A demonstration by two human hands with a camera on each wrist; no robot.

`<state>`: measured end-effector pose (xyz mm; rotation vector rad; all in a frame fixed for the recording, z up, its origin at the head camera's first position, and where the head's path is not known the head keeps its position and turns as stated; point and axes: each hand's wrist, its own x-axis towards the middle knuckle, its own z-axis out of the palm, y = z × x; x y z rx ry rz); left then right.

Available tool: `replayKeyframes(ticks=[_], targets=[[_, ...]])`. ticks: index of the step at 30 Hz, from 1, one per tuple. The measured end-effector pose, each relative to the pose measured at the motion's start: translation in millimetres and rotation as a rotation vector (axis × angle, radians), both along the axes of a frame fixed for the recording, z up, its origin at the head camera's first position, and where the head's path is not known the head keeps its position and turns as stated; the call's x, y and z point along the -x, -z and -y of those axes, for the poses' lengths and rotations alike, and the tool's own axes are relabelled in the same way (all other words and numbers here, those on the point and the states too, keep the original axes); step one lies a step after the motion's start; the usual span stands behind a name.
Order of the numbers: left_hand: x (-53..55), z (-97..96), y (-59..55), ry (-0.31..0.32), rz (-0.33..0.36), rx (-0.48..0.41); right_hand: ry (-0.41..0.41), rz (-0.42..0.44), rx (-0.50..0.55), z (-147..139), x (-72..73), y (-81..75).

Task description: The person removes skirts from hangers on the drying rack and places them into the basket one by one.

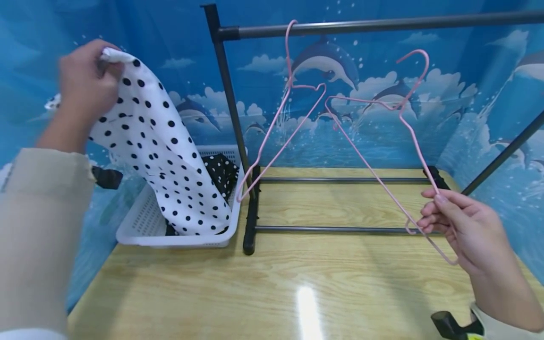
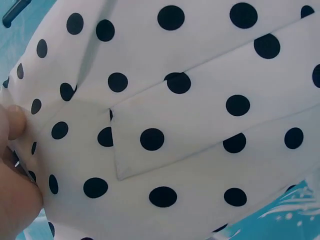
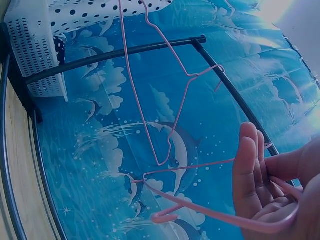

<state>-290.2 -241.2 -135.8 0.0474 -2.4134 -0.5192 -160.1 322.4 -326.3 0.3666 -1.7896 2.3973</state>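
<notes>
At the left of the head view my left hand (image 1: 87, 80) is raised and pinches the edge of a white garment with black dots (image 1: 159, 151). The cloth hangs from it on a slant, its lower end in the white basket (image 1: 142, 215). A long stitched strip crosses the garment (image 2: 200, 120) in the left wrist view. My right hand (image 1: 471, 226) holds a pink wire hanger (image 1: 401, 107) by its side and lower corner, hook upward, in front of the rack. Another pink hanger (image 1: 290, 71) hangs bare from the rack's top bar (image 1: 382, 24).
Black cloth with white dots (image 1: 221, 170) lies in the basket, beside the rack's left post (image 1: 229, 94). Two lower bars (image 1: 340, 180) run just above the wooden table (image 1: 212, 288). A blue dolphin-print curtain (image 1: 263, 123) closes off the back and sides.
</notes>
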Motion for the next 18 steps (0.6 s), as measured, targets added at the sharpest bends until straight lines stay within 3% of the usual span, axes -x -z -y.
replayKeyframes(ticks=[6, 11, 18], targets=[[11.4, -2.9, 16.6, -0.009, 0.022, -0.012, 0.005, 0.016, -0.012, 0, -0.4, 0.4], [18.9, -4.1, 33.6, 0.041, -0.001, -0.004, 0.010, 0.014, -0.019, 1, 0.2, 0.4], [27.2, -12.8, 60.8, 0.092, -0.031, 0.100, 0.011, 0.018, -0.013, 2, 1.4, 0.7]])
